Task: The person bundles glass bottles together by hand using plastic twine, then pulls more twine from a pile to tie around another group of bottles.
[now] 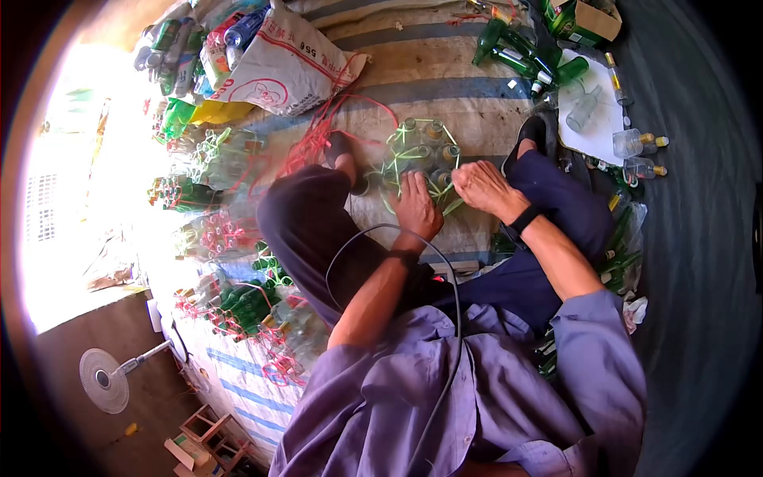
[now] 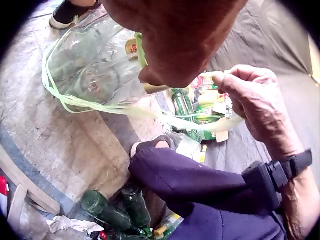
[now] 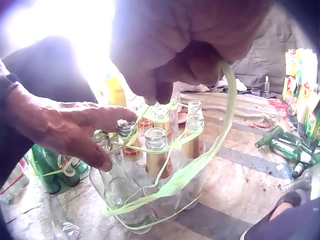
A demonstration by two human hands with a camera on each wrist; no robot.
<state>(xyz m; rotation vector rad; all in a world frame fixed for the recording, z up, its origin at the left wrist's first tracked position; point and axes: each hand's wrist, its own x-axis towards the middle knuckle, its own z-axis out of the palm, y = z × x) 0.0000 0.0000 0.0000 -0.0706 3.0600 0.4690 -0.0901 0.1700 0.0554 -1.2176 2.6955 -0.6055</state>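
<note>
A bundle of clear glass bottles [image 1: 429, 151] with gold neck labels stands between the person's legs, wound with pale green plastic cord [image 3: 175, 182]. My right hand [image 1: 486, 189] is beside the bundle, its fingers curled round the cord, which loops from the hand down around the bottles in the right wrist view. My left hand [image 1: 419, 208] lies at the near side of the bundle. Its forefinger reaches straight to a bottle's mouth and its thumb rests against a shoulder of the glass, as the right wrist view shows.
Loose green bottles [image 1: 517, 52] lie ahead, near a white board [image 1: 568, 119] at right. Tied bottle bundles [image 1: 226, 230] line the left side, with red cord [image 1: 318, 131] strewn near a white sack [image 1: 290, 67]. A fan [image 1: 103, 381] stands at lower left.
</note>
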